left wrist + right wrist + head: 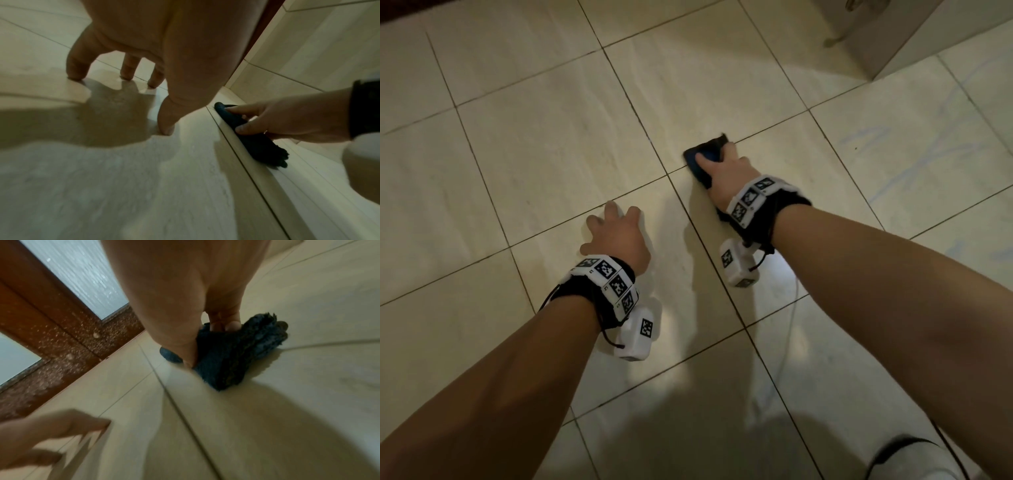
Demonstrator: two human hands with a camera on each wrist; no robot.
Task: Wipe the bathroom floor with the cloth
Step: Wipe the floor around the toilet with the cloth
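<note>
The right hand's fingers [702, 158] are curled over the dark folded cloth [698, 164], which is pressed onto the floor [551, 144] across a tile joint. It looks soft, light, probably damp; best held flat from above. The left hand [616, 236] is braced on spread fingertips.

Pale tiled floor [551, 144], dark grout lines. Dark blue cloth [702, 161] flat on floor over grout line; left hand [616, 233] fingertips planted beside cloth.
</note>
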